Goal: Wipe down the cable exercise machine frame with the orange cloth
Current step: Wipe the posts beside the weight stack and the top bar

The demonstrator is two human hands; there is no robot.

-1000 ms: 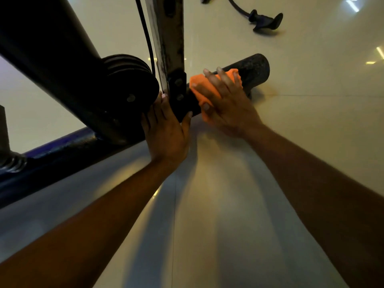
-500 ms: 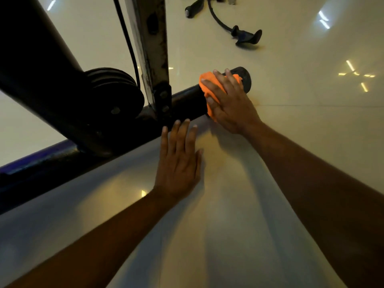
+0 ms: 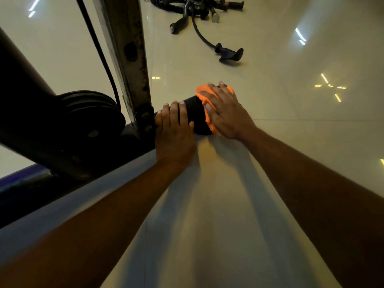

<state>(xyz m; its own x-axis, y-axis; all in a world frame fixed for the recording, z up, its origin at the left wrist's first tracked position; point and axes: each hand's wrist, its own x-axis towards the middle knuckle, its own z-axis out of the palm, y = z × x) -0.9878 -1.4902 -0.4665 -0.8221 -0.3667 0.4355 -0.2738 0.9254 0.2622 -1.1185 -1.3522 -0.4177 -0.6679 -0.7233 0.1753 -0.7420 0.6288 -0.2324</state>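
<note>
- Orange cloth [image 3: 207, 110]: draped over the free end of the black floor bar [image 3: 194, 114] of the machine frame, low on the tiled floor [image 3: 291, 142], just right of the upright post [image 3: 126, 59].
- Right hand [image 3: 225, 112]: laid on the cloth, fingers spread and curved over it, pressing it onto the bar end.
- Left hand [image 3: 174, 132]: fingers lie over the bare bar between the post bracket [image 3: 144, 119] and the cloth; thumb on the near side. It holds no cloth and appears to serve as a brace.
- Risk, slipping off: the cloth sits at the very end of the bar. A further outward stroke would likely carry it off onto the floor.
- Risk, pinching: the left fingers touch the bolted bracket; an inward stroke of the cloth could push them against it.
- Risk, missed surface: the underside and far side of the bar may go unwiped.
- Hidden: the bar's end face lies under the cloth. The pulley [image 3: 93, 115] and sloping tube [image 3: 25, 96] are in deep shadow; their dirt level cannot be judged.
- Cut off: the pile of handles [image 3: 193, 9] at the top edge.
</note>
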